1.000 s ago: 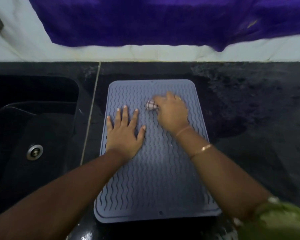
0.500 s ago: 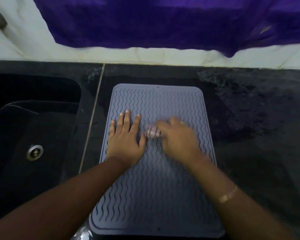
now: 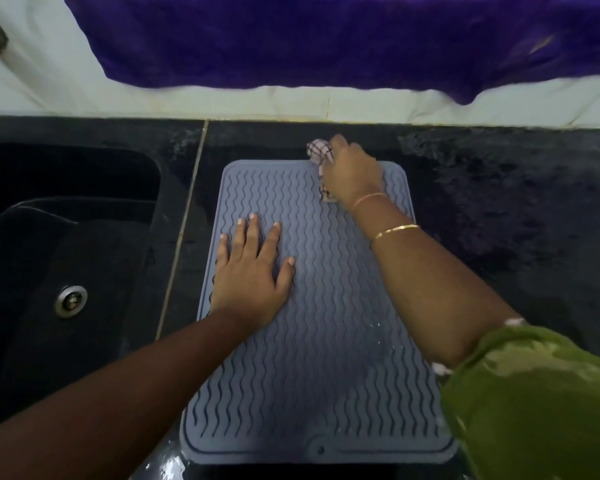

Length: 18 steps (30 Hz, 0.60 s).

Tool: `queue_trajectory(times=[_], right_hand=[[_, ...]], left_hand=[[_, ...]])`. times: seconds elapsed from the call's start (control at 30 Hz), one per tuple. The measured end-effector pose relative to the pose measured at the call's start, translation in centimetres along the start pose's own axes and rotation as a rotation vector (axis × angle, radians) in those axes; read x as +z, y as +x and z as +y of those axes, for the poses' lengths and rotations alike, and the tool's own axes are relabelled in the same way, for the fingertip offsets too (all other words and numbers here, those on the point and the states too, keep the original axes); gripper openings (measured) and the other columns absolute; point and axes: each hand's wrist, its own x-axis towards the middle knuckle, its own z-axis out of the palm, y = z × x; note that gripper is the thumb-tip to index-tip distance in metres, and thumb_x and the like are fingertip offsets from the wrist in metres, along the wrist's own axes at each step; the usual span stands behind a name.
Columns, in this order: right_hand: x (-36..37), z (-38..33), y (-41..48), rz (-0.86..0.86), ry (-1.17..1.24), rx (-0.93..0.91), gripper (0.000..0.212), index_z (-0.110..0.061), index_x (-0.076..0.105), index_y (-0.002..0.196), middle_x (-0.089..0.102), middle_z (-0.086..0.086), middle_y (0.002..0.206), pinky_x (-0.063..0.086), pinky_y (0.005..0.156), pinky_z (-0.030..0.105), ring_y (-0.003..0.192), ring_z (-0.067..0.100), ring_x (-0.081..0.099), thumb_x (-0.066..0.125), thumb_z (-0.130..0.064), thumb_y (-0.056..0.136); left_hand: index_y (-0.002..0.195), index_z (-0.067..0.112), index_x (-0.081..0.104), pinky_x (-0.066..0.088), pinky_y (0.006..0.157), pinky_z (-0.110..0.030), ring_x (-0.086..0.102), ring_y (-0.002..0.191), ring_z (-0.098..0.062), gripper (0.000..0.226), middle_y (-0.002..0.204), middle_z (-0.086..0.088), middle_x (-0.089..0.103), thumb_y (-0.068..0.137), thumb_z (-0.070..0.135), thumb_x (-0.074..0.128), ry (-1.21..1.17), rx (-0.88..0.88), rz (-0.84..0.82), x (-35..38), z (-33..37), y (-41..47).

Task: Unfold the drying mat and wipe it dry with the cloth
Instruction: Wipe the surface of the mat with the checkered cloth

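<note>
A grey drying mat (image 3: pixel 312 368) with wavy ridges lies fully unfolded on the black counter. My left hand (image 3: pixel 252 277) presses flat on its left middle, fingers spread. My right hand (image 3: pixel 352 174) sits at the mat's far edge, closed around a small checked cloth (image 3: pixel 317 152). Part of the cloth pokes past the far edge and part shows under my palm. A few water drops glint on the mat's right side.
A black sink (image 3: pixel 63 271) with a metal drain (image 3: pixel 71 301) lies left of the mat. Dark counter (image 3: pixel 516 209) extends to the right. A purple cloth (image 3: pixel 326 39) hangs on the pale wall behind. Water glistens at the counter's near edge.
My right hand has slid the cloth from the middle of the mat up to its far edge. My left hand has stayed pressed on the mat.
</note>
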Motion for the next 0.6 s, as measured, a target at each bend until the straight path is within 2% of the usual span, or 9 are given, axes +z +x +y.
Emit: queue_trajectory(times=[0.1,0.23,0.43,0.5,0.6], right_hand=[[-0.8,0.3,-3.9,-0.069,0.027,-0.092,0.024,-0.013,0.051,0.105,0.064,0.011,0.094,0.041,0.061,0.031,0.081,0.029,0.061,0.054,-0.030,0.088],[-1.7,0.2,-13.4,-0.167,0.056,-0.167,0.022,-0.016,0.054,0.097,0.064,0.004,0.085,0.044,0.058,0.028,0.071,0.021,0.059,0.055,-0.034,0.086],[-2.2,-0.5,-24.7,-0.311,0.057,-0.189,0.031,-0.020,0.052,0.108,0.065,0.003,0.097,0.042,0.059,0.027,0.080,0.023,0.063,0.057,-0.039,0.083],[-2.2,-0.7,-26.0,-0.279,0.044,-0.175,0.032,-0.020,0.054,0.106,0.067,0.004,0.092,0.044,0.055,0.027,0.074,0.024,0.064,0.058,-0.038,0.080],[-2.0,-0.3,-24.1,-0.135,0.045,-0.174,0.028,-0.018,0.058,0.104,0.067,0.005,0.085,0.049,0.053,0.029,0.066,0.023,0.063,0.058,-0.036,0.083]], left_hand=[[0.151,0.026,0.008,-0.006,0.118,-0.042,-0.005,0.147,-0.023,0.068,0.160,-0.008,0.000,0.090,0.057,0.008,-0.018,-0.010,-0.003,0.0,0.1,0.1],[0.151,0.025,0.011,-0.005,0.118,-0.043,-0.004,0.147,-0.025,0.062,0.160,-0.010,0.002,0.095,0.052,0.016,-0.013,-0.007,0.006,-0.1,0.2,0.1],[0.151,0.023,0.013,-0.005,0.118,-0.044,-0.003,0.147,-0.026,0.064,0.159,-0.011,0.004,0.094,0.052,0.018,-0.002,-0.003,0.006,0.0,0.1,0.2],[0.151,0.023,0.013,-0.004,0.118,-0.045,-0.002,0.147,-0.027,0.064,0.159,-0.012,0.004,0.094,0.053,0.019,-0.001,0.000,0.007,0.0,0.0,0.2],[0.150,0.022,0.015,-0.004,0.117,-0.046,-0.002,0.147,-0.028,0.065,0.159,-0.013,0.005,0.094,0.053,0.019,-0.007,0.021,0.011,0.0,-0.1,0.2]])
